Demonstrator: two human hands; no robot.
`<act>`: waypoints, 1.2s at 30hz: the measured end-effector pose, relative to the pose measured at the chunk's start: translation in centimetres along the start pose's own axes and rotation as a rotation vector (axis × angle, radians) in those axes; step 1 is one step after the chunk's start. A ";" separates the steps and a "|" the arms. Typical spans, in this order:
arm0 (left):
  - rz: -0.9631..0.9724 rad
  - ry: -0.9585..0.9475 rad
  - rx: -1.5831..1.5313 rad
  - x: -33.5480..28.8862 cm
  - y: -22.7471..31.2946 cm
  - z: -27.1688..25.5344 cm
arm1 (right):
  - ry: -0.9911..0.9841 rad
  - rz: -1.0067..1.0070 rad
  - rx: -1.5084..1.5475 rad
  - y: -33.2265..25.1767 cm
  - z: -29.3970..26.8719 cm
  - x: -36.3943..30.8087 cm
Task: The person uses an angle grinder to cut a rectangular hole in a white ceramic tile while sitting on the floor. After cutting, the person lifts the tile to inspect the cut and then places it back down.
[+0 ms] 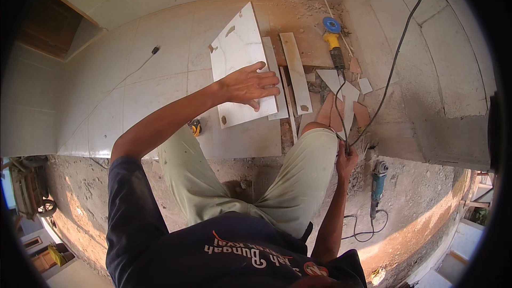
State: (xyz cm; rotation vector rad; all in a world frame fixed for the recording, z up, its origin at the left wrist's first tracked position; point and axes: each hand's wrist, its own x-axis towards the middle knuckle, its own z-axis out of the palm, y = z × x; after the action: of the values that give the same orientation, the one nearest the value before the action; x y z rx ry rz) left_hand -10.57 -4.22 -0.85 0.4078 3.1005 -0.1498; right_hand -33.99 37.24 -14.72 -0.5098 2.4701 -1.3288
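My left hand (pixel 248 86) lies spread over a white marbled tile (pixel 237 48), its fingers reaching the tile's right edge. Brownish patches mark the tile's corners. Beside my right knee, my right hand (pixel 346 158) is closed around black power cords (pixel 348 137) where they come together. One cord runs up to a yellow angle grinder (pixel 332 40) with a blue disc, lying among tile scraps. Narrow cut tile strips (pixel 296 72) lie just right of the tile. A small yellow and black object (pixel 195 127), partly hidden, sits by my left knee.
Broken tile pieces (pixel 349 93) litter the dusty floor at the right, near a tiled wall (pixel 426 48). A teal angle grinder (pixel 378 184) rests on the rough ground right of my right arm. A thin cable with a black plug (pixel 155 50) crosses the pale tiled floor at left.
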 end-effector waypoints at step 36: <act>-0.271 0.532 -0.253 -18.1 1.1 1.7 | -0.048 -0.259 -0.095 -2.4 7.0 2.3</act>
State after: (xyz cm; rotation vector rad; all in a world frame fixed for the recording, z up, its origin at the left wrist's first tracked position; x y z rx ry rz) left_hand 7.22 -7.97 -2.19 0.0123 3.6103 0.4155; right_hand -32.77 29.86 -16.65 -0.8995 2.5024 -1.2753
